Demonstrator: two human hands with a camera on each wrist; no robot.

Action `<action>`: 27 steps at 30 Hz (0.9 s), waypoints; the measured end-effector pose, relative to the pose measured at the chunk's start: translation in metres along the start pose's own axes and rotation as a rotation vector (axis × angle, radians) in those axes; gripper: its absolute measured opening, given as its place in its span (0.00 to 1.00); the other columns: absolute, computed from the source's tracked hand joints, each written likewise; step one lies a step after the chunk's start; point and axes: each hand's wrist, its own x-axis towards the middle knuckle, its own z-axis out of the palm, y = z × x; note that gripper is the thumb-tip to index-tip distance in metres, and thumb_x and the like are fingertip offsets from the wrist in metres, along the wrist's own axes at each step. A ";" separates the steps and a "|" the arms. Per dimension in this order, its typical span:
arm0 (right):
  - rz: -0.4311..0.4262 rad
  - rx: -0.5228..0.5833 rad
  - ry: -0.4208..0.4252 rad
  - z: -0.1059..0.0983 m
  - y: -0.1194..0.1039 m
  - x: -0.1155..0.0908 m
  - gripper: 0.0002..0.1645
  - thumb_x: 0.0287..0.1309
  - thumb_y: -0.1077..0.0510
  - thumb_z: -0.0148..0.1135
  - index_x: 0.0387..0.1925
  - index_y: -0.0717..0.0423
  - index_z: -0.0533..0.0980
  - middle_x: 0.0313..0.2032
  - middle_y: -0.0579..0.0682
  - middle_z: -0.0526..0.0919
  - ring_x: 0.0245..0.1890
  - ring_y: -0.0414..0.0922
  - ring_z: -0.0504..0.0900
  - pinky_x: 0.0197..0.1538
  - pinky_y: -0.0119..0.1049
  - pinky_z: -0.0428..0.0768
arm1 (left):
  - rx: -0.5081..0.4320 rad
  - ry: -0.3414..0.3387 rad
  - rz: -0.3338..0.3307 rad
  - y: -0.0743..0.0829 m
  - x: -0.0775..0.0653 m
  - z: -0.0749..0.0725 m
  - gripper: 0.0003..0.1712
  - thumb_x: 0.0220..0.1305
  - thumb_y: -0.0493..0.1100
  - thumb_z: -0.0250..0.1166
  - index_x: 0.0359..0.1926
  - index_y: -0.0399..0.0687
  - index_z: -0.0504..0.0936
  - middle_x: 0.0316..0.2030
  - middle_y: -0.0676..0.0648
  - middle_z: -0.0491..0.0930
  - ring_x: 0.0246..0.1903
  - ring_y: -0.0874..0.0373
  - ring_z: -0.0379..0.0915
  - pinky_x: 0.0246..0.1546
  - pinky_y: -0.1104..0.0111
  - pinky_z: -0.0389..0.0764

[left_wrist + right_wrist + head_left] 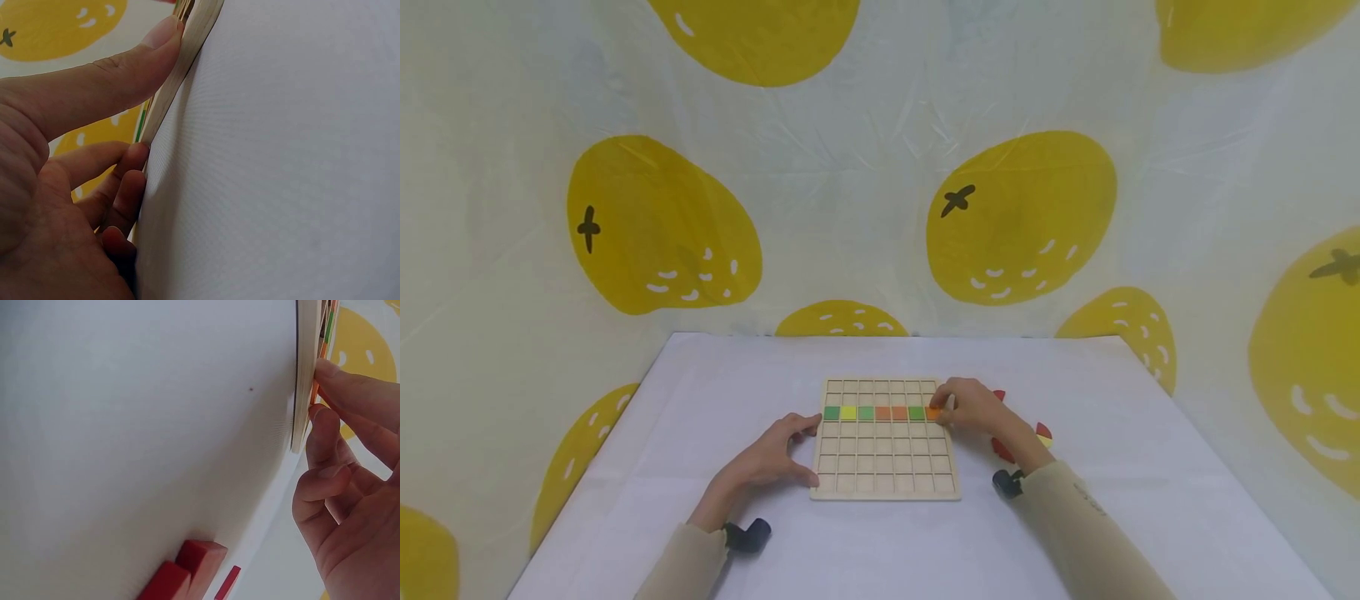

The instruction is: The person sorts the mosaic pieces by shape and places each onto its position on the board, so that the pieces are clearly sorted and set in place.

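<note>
A square wooden grid board (pixel 886 483) lies flat on the table. One row of it, third from the far side, holds colored square tiles, among them a yellow tile (pixel 848 413) and a dark green tile (pixel 916 413). My right hand (pixel 976 408) pinches an orange tile (pixel 932 413) between thumb and fingertip at the right end of this row; the fingers partly cover it. Along the board's left edge rests my left hand (pixel 767 454), thumb near the front corner and fingertips farther back, spread apart. In the left wrist view, its thumb (pixel 164 34) touches the board's side.
Red blocks (pixel 200 556) lie on the table to the right of the board, partly hidden by the right forearm in the head view. A red and yellow piece (pixel 1044 435) is beside that forearm. Behind the white table (pixel 737 367) hangs a fruit-patterned curtain (pixel 842 208).
</note>
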 end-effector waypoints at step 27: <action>0.001 -0.021 -0.002 -0.001 -0.004 -0.002 0.10 0.59 0.58 0.74 0.42 0.45 0.86 0.50 0.46 0.85 0.50 0.47 0.76 0.60 0.50 0.78 | 0.004 -0.004 0.003 -0.002 0.000 -0.001 0.62 0.40 0.49 0.86 0.76 0.40 0.65 0.56 0.49 0.76 0.58 0.50 0.68 0.66 0.49 0.70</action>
